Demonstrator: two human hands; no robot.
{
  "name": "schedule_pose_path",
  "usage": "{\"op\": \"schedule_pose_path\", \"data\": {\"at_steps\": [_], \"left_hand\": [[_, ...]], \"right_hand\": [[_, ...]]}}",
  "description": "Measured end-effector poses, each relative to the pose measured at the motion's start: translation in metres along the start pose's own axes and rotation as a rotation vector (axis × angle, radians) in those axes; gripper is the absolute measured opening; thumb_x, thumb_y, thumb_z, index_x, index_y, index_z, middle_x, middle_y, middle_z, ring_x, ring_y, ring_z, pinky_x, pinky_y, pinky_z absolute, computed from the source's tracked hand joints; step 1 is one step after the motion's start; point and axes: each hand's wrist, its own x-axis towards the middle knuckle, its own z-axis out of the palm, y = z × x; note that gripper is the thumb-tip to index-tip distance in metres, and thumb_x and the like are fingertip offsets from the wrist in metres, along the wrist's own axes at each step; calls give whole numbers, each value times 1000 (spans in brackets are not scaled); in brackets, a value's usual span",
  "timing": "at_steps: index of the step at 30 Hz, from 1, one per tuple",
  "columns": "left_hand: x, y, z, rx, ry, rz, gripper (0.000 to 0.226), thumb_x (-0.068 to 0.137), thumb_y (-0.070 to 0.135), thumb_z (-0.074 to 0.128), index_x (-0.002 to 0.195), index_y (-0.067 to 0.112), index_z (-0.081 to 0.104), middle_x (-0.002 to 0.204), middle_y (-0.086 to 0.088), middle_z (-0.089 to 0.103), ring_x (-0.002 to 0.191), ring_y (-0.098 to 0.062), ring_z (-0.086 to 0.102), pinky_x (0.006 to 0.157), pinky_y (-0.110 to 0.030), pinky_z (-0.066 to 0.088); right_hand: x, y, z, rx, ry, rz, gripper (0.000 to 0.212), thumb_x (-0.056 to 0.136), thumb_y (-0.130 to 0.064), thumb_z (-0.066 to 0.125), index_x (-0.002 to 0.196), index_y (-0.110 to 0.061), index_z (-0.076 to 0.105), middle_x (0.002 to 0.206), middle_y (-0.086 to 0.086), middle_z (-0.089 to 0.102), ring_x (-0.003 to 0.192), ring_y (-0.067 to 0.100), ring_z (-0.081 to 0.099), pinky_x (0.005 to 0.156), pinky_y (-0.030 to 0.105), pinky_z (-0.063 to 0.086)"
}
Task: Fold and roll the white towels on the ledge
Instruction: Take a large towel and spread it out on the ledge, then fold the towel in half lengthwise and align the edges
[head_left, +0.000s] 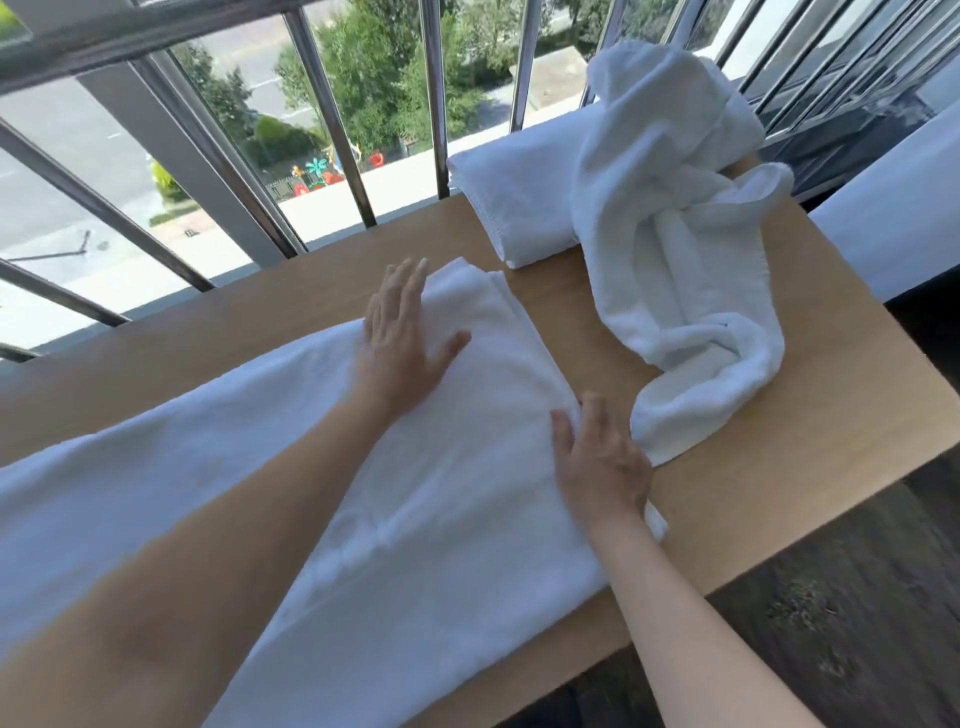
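Now towel (436, 483) beneath left hand (400, 335), perhaps right hand (597, 462).

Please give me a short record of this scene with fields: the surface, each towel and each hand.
surface: light brown wooden ledge, beside metal window bars
towel in work: long white terry towel, spread flat, right end folded over
left hand: pressed flat on the folded end, fingers straight
right hand: rests on that towel's near right edge
second towel: crumpled white towel, to the right, its upper part lying over the third
third towel: folded white towel, at the back by the bars
rolled towels: none visible
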Motion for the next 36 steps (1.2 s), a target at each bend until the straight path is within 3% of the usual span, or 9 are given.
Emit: {"op": "schedule_pose_path", "data": {"at_steps": [6, 13, 16, 19, 21, 26, 29, 33, 36], "left_hand": [[-118, 6, 21, 387, -61, -309, 77, 95, 70, 17, 160, 33, 4, 169, -5, -3, 154, -33, -13, 121, -57, -6], [-98, 17, 23, 373, -180, -69, 74, 99, 61, 21, 162, 23, 8, 169, 2, 4, 155, -26, -6, 124, -53, -2], [-118, 17, 10, 114, -137, 70, 59, 102, 36, 30, 156, 11, 30, 164, -4, 25, 153, -25, 18, 122, -53, 20], [-166, -1, -1, 210, 70, -255, 57, 100, 36, 33, 153, 15, 40, 163, -8, 29, 152, -28, 24, 124, -50, 16], [-203, -12, -9, 322, 61, -440, 63, 99, 47, 30, 158, 24, 28, 167, -4, 19, 155, -27, 11, 125, -49, 7], [-206, -19, -9, 415, -75, -339, 72, 96, 52, 29, 161, 22, 17, 168, -7, 13, 155, -33, 6, 123, -57, 3], [-199, -20, -10, 429, -87, -318, 73, 96, 52, 28, 161, 20, 17, 168, -6, 11, 155, -32, 8, 123, -56, -2], [-210, -25, -18, 334, -124, -202, 69, 100, 49, 25, 160, 16, 18, 168, 0, 7, 156, -25, 5, 124, -49, -5], [-230, -38, -27, 349, -112, -186, 69, 102, 50, 25, 160, 15, 18, 168, -3, 7, 156, -24, 0, 125, -45, -2]], "right_hand": [[-5, 10, 2, 35, 37, -15, 27, 103, -29, 45, 108, -5, 56, 82, 13, 61, 64, 36, 61, 51, 32, 33], [4, -29, -5, 71, 136, -210, 40, 82, -1, 59, 122, -7, 56, 124, 16, 55, 108, 37, 55, 89, 49, 42], [13, -63, 1, 122, 22, -521, 43, 92, -12, 49, 134, -6, 54, 143, 16, 49, 132, 35, 46, 109, 49, 36], [8, -57, 15, -24, -193, -689, 57, 101, -37, 37, 154, -16, 34, 163, 9, 24, 151, 33, 18, 121, 51, 16], [6, -37, 21, -112, -249, -638, 64, 101, -49, 26, 159, -22, 17, 167, 3, 5, 154, 28, 0, 123, 50, 6], [0, -26, 20, -206, -234, -408, 67, 99, -55, 6, 159, -28, -7, 166, -5, -15, 152, 19, -16, 123, 48, -3], [-16, -46, 22, -137, -220, -355, 68, 100, -56, 11, 159, -27, -7, 167, -2, -10, 153, 23, -13, 122, 52, -6], [-56, -52, 27, -158, -288, -642, 66, 100, -57, 25, 159, -36, 1, 168, -2, -6, 153, 25, -10, 121, 57, -3], [-50, -36, 24, -195, -269, -421, 68, 99, -61, 19, 158, -36, -2, 167, -4, -13, 152, 23, -17, 121, 53, -11]]}}
